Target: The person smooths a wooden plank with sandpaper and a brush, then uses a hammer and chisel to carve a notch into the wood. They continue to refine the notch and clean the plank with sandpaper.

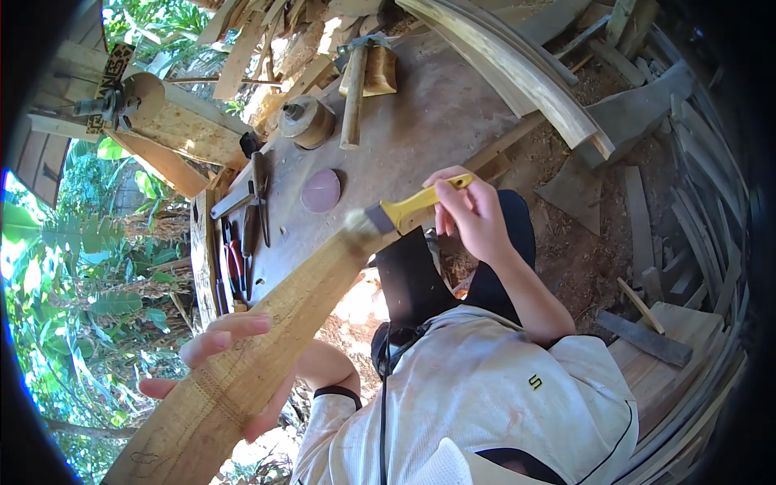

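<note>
A long pale wooden board (283, 315) slants from the lower left up towards the middle, with rows of small marks across its wide near part. Around that wide part my left hand (217, 343) is closed, fingers over one edge and thumb at the other. The palm is hidden behind the wood. My right hand (478, 217) grips the yellow handle of a flat paintbrush (414, 202). Its pale bristles touch the far, narrow end of the board and look slightly blurred.
Beyond the board is a workbench (404, 129) with a purple round disc (322, 191), a hammer (354, 97), a wooden cylinder with a metal top (307, 121) and red-handled pliers (235, 263). Long planks (517, 77) lie at the far right; wood scraps cover the ground.
</note>
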A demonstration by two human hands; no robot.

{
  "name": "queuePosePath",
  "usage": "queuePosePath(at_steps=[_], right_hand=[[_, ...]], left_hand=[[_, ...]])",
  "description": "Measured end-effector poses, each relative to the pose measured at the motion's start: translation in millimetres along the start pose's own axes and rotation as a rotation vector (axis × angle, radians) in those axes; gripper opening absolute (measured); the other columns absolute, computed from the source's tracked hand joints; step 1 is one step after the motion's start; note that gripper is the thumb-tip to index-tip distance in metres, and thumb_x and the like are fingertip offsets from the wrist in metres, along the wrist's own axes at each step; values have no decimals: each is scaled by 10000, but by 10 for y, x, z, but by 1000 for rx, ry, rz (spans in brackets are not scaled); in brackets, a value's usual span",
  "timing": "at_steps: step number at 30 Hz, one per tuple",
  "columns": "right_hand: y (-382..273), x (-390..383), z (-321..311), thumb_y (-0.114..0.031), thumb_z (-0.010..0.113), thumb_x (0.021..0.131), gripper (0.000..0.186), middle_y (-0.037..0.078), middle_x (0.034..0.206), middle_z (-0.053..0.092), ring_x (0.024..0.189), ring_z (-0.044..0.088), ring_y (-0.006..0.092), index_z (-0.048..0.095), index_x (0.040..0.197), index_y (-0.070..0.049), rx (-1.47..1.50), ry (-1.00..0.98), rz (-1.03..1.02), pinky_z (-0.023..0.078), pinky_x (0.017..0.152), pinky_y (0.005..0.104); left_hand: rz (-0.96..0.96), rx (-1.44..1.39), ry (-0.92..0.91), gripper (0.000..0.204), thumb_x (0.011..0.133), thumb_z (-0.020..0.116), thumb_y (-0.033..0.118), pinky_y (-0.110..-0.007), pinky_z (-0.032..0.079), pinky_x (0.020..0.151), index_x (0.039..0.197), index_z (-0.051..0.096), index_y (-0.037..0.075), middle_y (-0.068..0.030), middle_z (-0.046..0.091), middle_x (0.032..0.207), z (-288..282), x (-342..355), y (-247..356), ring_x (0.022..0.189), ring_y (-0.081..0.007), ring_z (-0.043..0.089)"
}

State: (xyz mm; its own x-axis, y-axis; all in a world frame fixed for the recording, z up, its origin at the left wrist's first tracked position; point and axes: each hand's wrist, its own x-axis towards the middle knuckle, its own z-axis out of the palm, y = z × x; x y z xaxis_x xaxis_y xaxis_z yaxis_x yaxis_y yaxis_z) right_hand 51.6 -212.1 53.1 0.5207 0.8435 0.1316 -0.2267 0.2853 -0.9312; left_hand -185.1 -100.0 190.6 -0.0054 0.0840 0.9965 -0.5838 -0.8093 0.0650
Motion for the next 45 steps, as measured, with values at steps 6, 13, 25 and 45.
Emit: queuePosePath(at_steps=[6,13,25,45], right_hand=[[56,30,-59,-275,578,1034,278,16,701,590,543,601,87,624,1073,-4,-16,13,-22,434,466,207],[37,49,-105,-257,572,1036,258,12,704,588,532,590,85,629,1065,-7,-40,33,-35,430,467,208],[-169,16,-68,-234,571,1038,238,15,709,597,543,589,78,622,1085,-7,133,83,-44,423,480,197],[-357,44,-131,-219,544,1050,230,14,717,596,559,581,61,620,1066,-2,-26,111,-234,430,496,194]], left_hand=[[99,11,10,888,993,294,647,-378,603,445,1515,135,-54,-293,421,1379,31,-3,-61,873,-364,646],[179,114,40,866,1005,211,626,-370,623,502,1526,108,-58,-301,545,1210,151,-25,-191,767,-332,668],[122,274,99,837,1008,188,639,-432,637,630,1530,154,-15,-316,544,1179,124,-226,-258,844,-349,682],[-347,-288,477,790,764,515,870,-308,492,462,882,462,90,-76,539,562,47,-606,-125,471,-209,595]])
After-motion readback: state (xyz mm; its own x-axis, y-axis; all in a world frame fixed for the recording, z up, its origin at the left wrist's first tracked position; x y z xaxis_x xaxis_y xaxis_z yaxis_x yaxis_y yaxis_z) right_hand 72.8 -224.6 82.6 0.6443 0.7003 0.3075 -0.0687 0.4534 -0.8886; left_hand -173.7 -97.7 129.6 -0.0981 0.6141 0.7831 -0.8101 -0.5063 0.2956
